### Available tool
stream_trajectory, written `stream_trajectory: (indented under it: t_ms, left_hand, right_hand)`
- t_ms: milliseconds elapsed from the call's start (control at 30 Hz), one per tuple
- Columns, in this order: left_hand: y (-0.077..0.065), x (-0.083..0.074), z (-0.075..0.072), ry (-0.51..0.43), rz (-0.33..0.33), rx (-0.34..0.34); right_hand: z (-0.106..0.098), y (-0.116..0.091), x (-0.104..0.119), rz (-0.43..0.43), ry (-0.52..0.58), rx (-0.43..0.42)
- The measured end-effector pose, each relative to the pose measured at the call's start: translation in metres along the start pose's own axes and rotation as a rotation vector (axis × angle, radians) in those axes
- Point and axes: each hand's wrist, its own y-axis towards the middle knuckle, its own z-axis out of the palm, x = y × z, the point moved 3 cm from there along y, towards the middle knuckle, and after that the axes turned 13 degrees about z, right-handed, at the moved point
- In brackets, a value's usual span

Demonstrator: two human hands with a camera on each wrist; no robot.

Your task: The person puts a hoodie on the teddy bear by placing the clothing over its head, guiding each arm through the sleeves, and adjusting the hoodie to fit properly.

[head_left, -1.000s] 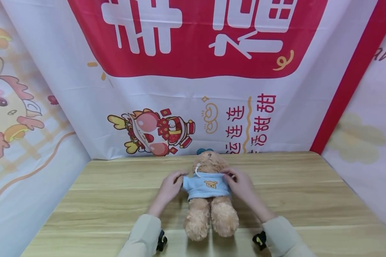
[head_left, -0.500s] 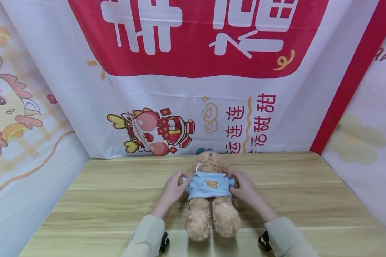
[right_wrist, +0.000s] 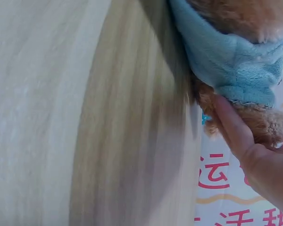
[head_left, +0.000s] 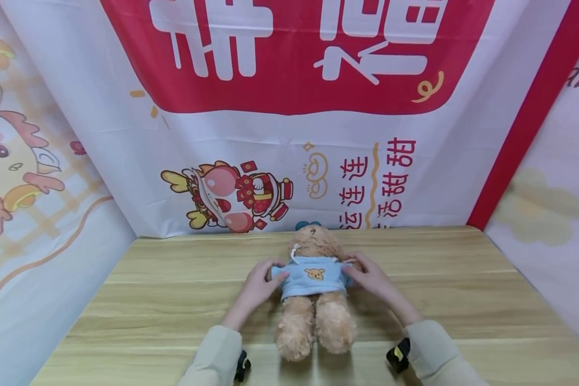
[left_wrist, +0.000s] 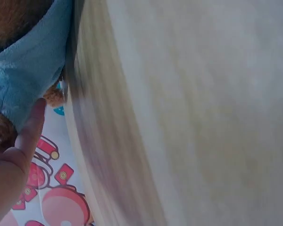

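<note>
A light-brown teddy bear (head_left: 313,244) lies face up on the wooden table, its legs pointing towards me. It wears a light-blue hoodie (head_left: 309,284) with a small animal face on the front and white drawstrings at the neck. My left hand (head_left: 259,281) grips the bear's arm and sleeve on the left, thumb across the blue cloth. On the other side my right hand (head_left: 373,276) holds the opposite arm, thumb at the sleeve. The brown paw (right_wrist: 259,122) sticks out of that cuff in the right wrist view. Some fingers are hidden behind the arms.
Wood-grain table (head_left: 173,300) extends around the bear. A printed red-and-white cloth (head_left: 289,126) hangs at the table's back edge, close to the bear's head. Patterned cloths (head_left: 77,177) stand along the sides. Each wrist carries a black camera (head_left: 398,355).
My right hand has shifted from the hoodie's neckline out to the bear's arm and sleeve. My left hand has moved slightly inward, its thumb now over the sleeve. The bear stays nearly in place.
</note>
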Motion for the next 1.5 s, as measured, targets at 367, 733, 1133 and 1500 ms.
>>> stream_trajectory:
  t_ms: [367,733,1133,1500]
  left_hand:
    - [0.003,-0.003,0.003,0.087,0.027,-0.034]
    - [-0.008,-0.020,-0.005,0.373,0.245,-0.130]
    - [-0.026,-0.036,-0.010,0.414,0.259,0.102]
    - [-0.036,-0.039,-0.011,0.381,0.401,0.248]
  right_hand:
    - [-0.001,0.008,-0.009,0.001,-0.052,-0.265]
    - [-0.006,-0.019,0.006,-0.250,-0.187,-0.306]
    - [0.017,-0.034,0.008,-0.431,-0.257,-0.161]
    - [0.020,-0.029,0.005,-0.441,-0.290,-0.126]
